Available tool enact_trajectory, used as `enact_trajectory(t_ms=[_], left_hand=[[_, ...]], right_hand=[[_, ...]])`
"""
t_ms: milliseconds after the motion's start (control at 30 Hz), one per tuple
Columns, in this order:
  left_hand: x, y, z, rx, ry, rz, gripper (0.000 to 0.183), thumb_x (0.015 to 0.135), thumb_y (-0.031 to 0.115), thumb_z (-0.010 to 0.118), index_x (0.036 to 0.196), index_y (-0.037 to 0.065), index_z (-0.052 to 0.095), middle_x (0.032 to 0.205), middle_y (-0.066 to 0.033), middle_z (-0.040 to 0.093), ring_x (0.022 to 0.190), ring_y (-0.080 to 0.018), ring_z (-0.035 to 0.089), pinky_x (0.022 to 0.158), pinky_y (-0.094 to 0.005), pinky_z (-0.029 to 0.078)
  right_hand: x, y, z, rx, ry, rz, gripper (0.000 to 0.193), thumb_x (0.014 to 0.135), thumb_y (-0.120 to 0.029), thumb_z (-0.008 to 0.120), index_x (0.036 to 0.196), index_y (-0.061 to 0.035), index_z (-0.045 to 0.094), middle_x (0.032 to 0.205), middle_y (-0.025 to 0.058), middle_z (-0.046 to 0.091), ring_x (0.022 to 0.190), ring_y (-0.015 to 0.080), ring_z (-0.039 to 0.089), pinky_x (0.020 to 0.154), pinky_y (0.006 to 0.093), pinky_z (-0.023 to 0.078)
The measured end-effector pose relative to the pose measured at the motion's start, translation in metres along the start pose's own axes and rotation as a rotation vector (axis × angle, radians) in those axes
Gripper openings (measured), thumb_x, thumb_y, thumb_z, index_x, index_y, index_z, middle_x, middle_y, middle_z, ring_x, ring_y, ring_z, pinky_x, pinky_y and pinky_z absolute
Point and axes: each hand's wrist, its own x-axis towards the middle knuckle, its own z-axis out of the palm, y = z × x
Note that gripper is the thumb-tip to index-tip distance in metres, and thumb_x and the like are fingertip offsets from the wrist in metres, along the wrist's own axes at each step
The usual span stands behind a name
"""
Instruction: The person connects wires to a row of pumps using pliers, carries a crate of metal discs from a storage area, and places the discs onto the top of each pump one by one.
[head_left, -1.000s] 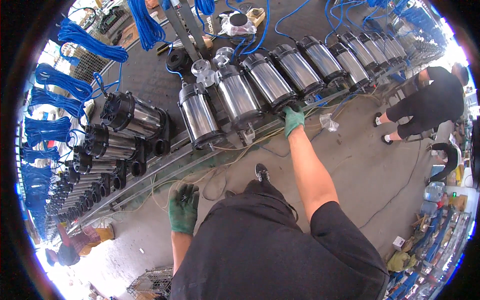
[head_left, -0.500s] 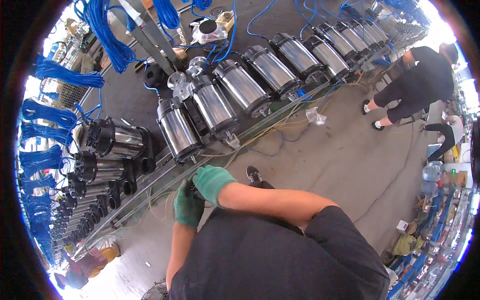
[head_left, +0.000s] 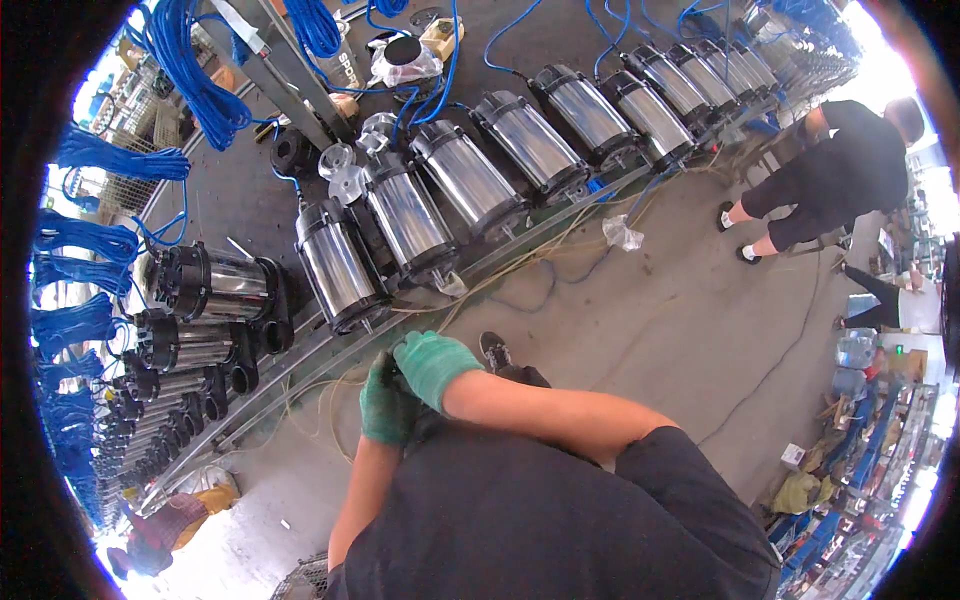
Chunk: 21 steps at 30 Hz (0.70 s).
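Gray concrete floor (head_left: 690,320) stretches beneath a long dark workbench (head_left: 478,75) edged with metal rail, bending with the fisheye view. Bundled coils of bright blue cable (head_left: 125,160) hang along the left side, and an upright gray metal post (head_left: 297,88) stands near the top.

Shiny silver metal cylinders with black end caps lie side by side across the bench, receding to the upper right. Nearest of these is a silver cylinder with a short protruding shaft (head_left: 343,265), resting at the rail just beyond the wearer's hands and apart from them. Beside its upper end sit clear round plastic pieces (head_left: 346,183). Farther left, a second row of silver and black cylindrical units (head_left: 215,283) lies with round black openings facing the floor side.

The wearer, in a black short-sleeved shirt (head_left: 560,500), holds both hands together in front of the body. The left hand (head_left: 388,402), in a green glove, has its fingers bent upward; the right hand (head_left: 437,366), in a matching glove, crosses over against it, fingers curled in. Whether they grip anything cannot be told, since the gloves hide what lies between them.

At right stands a person in black clothing (head_left: 850,170).
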Motion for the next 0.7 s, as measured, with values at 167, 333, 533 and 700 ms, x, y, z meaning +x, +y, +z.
enact_trajectory(t_ms=[167, 333, 533, 700], left_hand=[[0.004, 0.007, 0.002, -0.050, -0.144, -0.013, 0.045, 0.104, 0.035, 0.050, 0.135, 0.004, 0.060, 0.138, -0.0121, 0.062, 0.127, -0.0288, 0.057, 0.112, -0.0426, 0.042], [0.009, 0.009, -0.010, -0.097, -0.125, -0.048, 0.043, 0.104, 0.037, 0.051, 0.132, 0.007, 0.063, 0.133, -0.0089, 0.065, 0.123, -0.0261, 0.059, 0.109, -0.0407, 0.043], [0.003, 0.005, -0.006, -0.155, -0.136, -0.081, 0.040, 0.106, 0.036, 0.046, 0.128, 0.007, 0.064, 0.123, -0.0084, 0.068, 0.114, -0.0263, 0.062, 0.103, -0.0407, 0.048], [-0.005, 0.013, -0.024, -0.205, -0.021, 0.039, 0.036, 0.104, 0.032, 0.052, 0.118, 0.003, 0.069, 0.121, -0.0143, 0.070, 0.117, -0.0339, 0.062, 0.105, -0.0475, 0.048]], right_hand=[[0.007, -0.010, 0.000, -0.103, 0.032, 0.042, 0.021, 0.091, -0.014, 0.057, 0.102, -0.0066, 0.073, 0.104, 0.0161, 0.073, 0.099, 0.0338, 0.071, 0.082, 0.0437, 0.058], [-0.001, -0.024, -0.023, -0.099, -0.028, 0.069, 0.018, 0.091, -0.018, 0.061, 0.104, -0.0081, 0.069, 0.113, 0.0135, 0.068, 0.105, 0.0338, 0.067, 0.086, 0.0454, 0.056], [-0.012, -0.014, -0.026, 0.024, -0.011, 0.068, 0.016, 0.091, -0.020, 0.062, 0.101, -0.0094, 0.070, 0.107, 0.0155, 0.068, 0.102, 0.0381, 0.064, 0.085, 0.0479, 0.054], [-0.038, 0.052, -0.060, 0.518, 0.146, 0.141, 0.024, 0.094, -0.022, 0.064, 0.112, -0.0067, 0.070, 0.102, 0.0179, 0.071, 0.092, 0.0333, 0.069, 0.085, 0.0409, 0.055]])
